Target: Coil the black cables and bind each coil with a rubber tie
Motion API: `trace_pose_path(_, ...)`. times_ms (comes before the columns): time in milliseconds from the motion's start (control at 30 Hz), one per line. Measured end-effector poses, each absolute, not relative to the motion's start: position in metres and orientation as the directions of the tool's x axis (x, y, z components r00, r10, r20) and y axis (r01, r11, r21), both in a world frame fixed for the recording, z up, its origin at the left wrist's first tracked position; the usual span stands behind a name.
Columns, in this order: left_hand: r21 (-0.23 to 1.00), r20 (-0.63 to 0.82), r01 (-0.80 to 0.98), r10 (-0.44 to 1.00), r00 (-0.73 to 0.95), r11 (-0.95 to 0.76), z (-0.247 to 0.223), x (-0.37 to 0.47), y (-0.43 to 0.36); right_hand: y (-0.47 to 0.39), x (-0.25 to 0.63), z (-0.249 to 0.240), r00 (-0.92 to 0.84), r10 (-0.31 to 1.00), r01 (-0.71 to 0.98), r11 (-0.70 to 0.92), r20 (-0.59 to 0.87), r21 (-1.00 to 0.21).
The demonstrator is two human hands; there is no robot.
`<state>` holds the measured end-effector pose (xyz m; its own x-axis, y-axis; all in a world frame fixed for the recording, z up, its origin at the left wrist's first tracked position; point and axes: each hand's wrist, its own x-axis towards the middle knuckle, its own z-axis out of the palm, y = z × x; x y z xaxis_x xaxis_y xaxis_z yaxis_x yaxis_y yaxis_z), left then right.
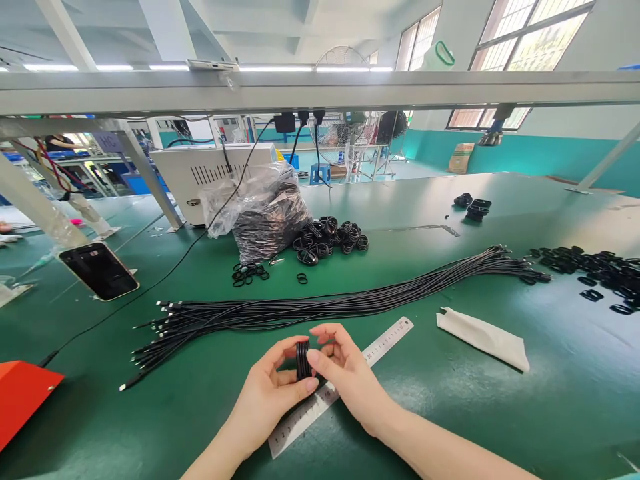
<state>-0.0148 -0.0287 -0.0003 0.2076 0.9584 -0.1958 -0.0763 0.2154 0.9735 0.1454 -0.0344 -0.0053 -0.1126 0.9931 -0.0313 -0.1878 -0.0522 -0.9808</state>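
A small coil of black cable (pixel 303 361) stands on edge between my hands, above a steel ruler (pixel 390 340) lying aslant on the green table. My left hand (pixel 275 377) grips the coil, with fingers behind and thumb below. At its right side, my right hand (pixel 343 367) has its thumb against the coil and its fingers curled. Beyond my hands a long bundle of straight black cables (pixel 300 309) with metal-tipped plugs stretches across the table. Coiled black cables (pixel 330 238) are piled behind it, beside a clear plastic bag (pixel 273 220) full of dark items.
Black clips (pixel 590 263) are scattered at the right, near a whitish folded strip (pixel 483 339). A phone (pixel 99 270) leans at the left above a red object (pixel 25 393). Small black rings (pixel 249 274) lie before the bag. A metal beam (pixel 320 90) crosses overhead.
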Motion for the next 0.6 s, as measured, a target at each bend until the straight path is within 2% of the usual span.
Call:
trace_pose_path(100, 0.965, -0.209, -0.115, 0.956, 0.208, 0.236, 0.000, -0.016, -0.028, -0.033, 0.153, -0.003, -0.226, 0.957, 0.039, 0.198, 0.184, -0.979)
trace_pose_path(200, 0.946, -0.232, -0.166, 0.941, 0.247, 0.277, 0.003, -0.018, -0.029, -0.030, 0.156, -0.003, -0.370, 0.893, 0.223, 0.354, 0.257, -0.908)
trace_pose_path(333, 0.926, -0.242, -0.215, 0.923, 0.298, 0.312, 0.006, -0.018, -0.031, -0.026, 0.155, -0.008, -0.404, 0.836, 0.375, 0.521, 0.370, -0.767)
trace_pose_path(433, 0.923, -0.254, -0.203, 0.915, 0.314, 0.326, 0.007, -0.017, -0.032, -0.024, 0.154, -0.011, -0.387, 0.819, 0.429, 0.567, 0.424, -0.703)
trace_pose_path(600, 0.910, -0.267, -0.207, 0.889, 0.372, 0.360, 0.012, -0.016, -0.034, -0.024, 0.154, -0.009, -0.365, 0.833, 0.449, 0.548, 0.415, -0.706)
